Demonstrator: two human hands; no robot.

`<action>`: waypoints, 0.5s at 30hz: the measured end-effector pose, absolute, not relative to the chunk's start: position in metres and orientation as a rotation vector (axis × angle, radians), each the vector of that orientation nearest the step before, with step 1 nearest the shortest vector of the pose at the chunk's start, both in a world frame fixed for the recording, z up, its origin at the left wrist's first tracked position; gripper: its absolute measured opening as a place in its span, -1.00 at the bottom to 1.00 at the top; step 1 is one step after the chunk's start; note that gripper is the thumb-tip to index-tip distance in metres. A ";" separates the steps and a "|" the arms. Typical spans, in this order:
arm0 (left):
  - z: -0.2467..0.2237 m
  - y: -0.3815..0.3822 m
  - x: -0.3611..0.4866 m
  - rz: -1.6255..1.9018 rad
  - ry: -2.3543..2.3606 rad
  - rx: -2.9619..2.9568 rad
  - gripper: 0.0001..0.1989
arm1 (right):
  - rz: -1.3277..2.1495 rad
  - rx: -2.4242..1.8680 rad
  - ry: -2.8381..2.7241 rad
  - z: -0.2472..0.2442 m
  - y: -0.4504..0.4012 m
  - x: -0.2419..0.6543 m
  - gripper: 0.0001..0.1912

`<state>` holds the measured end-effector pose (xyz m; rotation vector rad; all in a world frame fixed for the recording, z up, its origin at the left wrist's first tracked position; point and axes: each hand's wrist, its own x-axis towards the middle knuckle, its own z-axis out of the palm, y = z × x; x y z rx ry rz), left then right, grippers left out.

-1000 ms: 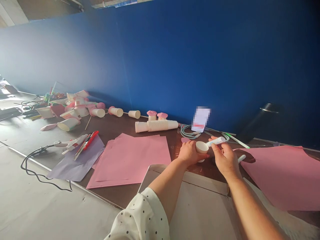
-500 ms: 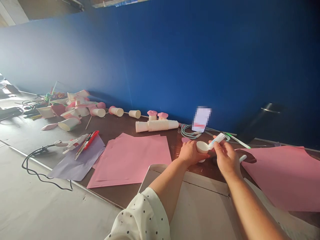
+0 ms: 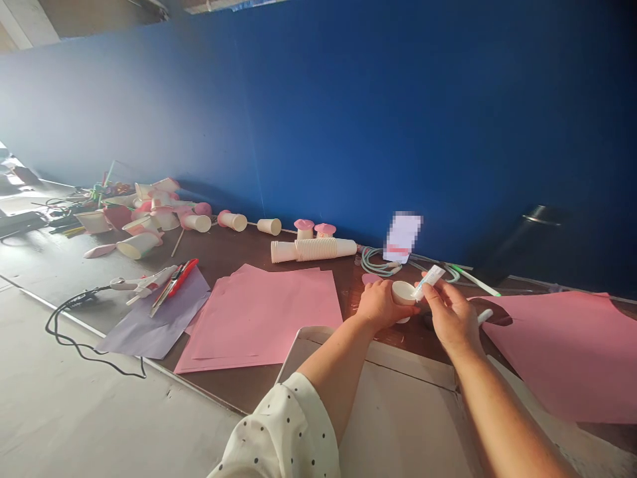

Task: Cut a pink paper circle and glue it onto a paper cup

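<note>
My left hand (image 3: 379, 304) is closed around a white paper cup (image 3: 403, 292), whose round face is turned up toward me. Between the fingers of my right hand (image 3: 452, 315) is a small white squeeze tube (image 3: 428, 281) with pale blue print. The tube's narrow tip points down and left, at the right edge of the cup; whether it touches cannot be made out. A white stick-like end (image 3: 485, 317) shows just right of my right hand. A small pink paper piece (image 3: 372, 279) lies behind my left hand.
Pink paper sheets (image 3: 269, 318) lie left, and more pink paper (image 3: 572, 352) right. Nested cups (image 3: 318, 249) lie behind, near a phone (image 3: 402, 238) and coiled cable (image 3: 378, 262). A glue gun (image 3: 142, 284) and red cutter (image 3: 179, 282) rest on purple paper. A blue partition (image 3: 318, 119) stands behind.
The tube has tilted slightly and shifted a little down and left against the cup's edge. My left hand keeps its hold on the cup almost unmoved.
</note>
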<state>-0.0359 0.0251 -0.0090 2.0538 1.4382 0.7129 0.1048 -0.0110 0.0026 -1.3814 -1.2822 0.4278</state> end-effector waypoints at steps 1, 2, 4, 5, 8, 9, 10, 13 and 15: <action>-0.009 0.025 -0.036 0.712 1.445 2.045 -0.37 | 0.451 -1.350 -1.238 0.002 -0.011 0.104 -0.50; -0.008 0.024 -0.036 0.712 1.450 2.038 -0.37 | 0.465 -1.318 -1.191 0.002 -0.010 0.104 -0.51; -0.008 0.024 -0.036 0.713 1.453 2.030 -0.36 | 0.464 -1.274 -1.121 0.001 -0.009 0.104 -0.54; -0.008 0.024 -0.036 0.718 1.452 2.029 -0.36 | 0.451 -1.263 -1.105 0.001 -0.009 0.104 -0.57; -0.009 0.024 -0.036 0.747 1.449 2.027 -0.39 | 0.400 -1.273 -1.148 0.003 -0.010 0.104 -0.63; -0.009 0.024 -0.035 0.754 1.453 2.027 -0.40 | 0.374 -1.294 -1.182 0.004 -0.010 0.103 -0.64; -0.010 0.025 -0.035 0.756 1.453 2.031 -0.41 | 0.344 -1.322 -1.218 0.005 -0.011 0.102 -0.65; -0.012 0.026 -0.034 0.750 1.450 2.060 -0.40 | 0.266 -1.383 -1.267 0.006 -0.012 0.101 -0.65; -0.013 0.026 -0.034 0.752 1.443 2.085 -0.39 | 0.233 -1.388 -1.260 0.004 -0.010 0.101 -0.63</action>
